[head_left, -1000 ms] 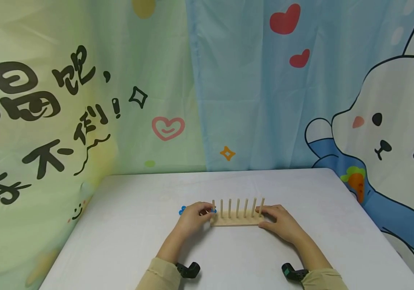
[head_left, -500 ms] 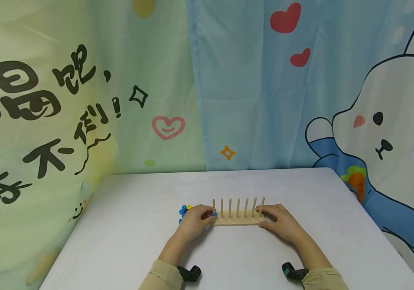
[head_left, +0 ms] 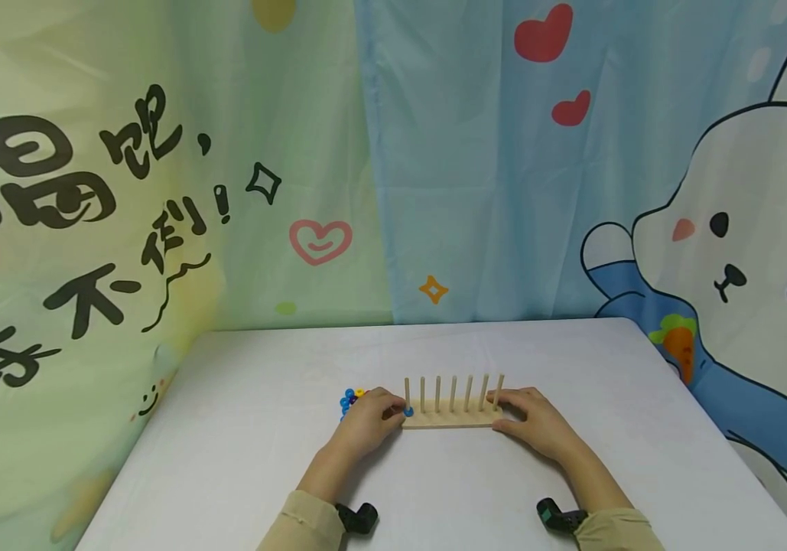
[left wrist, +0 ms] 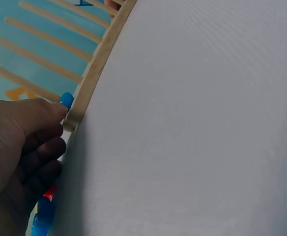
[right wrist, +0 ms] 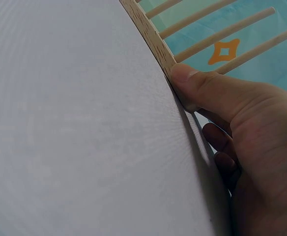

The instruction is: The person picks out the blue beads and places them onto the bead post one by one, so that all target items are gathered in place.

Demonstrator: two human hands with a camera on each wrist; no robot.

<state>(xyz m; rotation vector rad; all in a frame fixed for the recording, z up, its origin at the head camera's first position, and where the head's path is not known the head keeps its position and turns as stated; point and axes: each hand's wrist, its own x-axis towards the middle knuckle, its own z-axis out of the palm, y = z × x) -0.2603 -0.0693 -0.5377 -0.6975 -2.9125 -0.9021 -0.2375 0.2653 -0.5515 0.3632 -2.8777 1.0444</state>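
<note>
A pale wooden peg board (head_left: pixel 451 421) with a row of several upright pegs stands on the table. A blue bead (head_left: pixel 408 412) sits low on its leftmost peg, at the base. My left hand (head_left: pixel 368 419) is at that end; in the left wrist view the thumb touches the bead (left wrist: pixel 66 100), and the index fingertip is hidden behind it. My right hand (head_left: pixel 538 422) grips the board's right end, its thumb (right wrist: pixel 185 73) against the front edge and its fingers behind. More beads (head_left: pixel 348 399) in blue, yellow and other colours lie left of the board, partly covered by the left hand.
The white table (head_left: pixel 448 490) reaches back to a printed curtain (head_left: pixel 476 191). Each wrist wears a black device, the left one (head_left: pixel 359 519) and the right one (head_left: pixel 558 517) both close above the table near the sleeves.
The left hand has moved slightly right and the blue bead has slid down the leftmost peg to its base. More of the loose beads show now. The right hand has stayed on the board.
</note>
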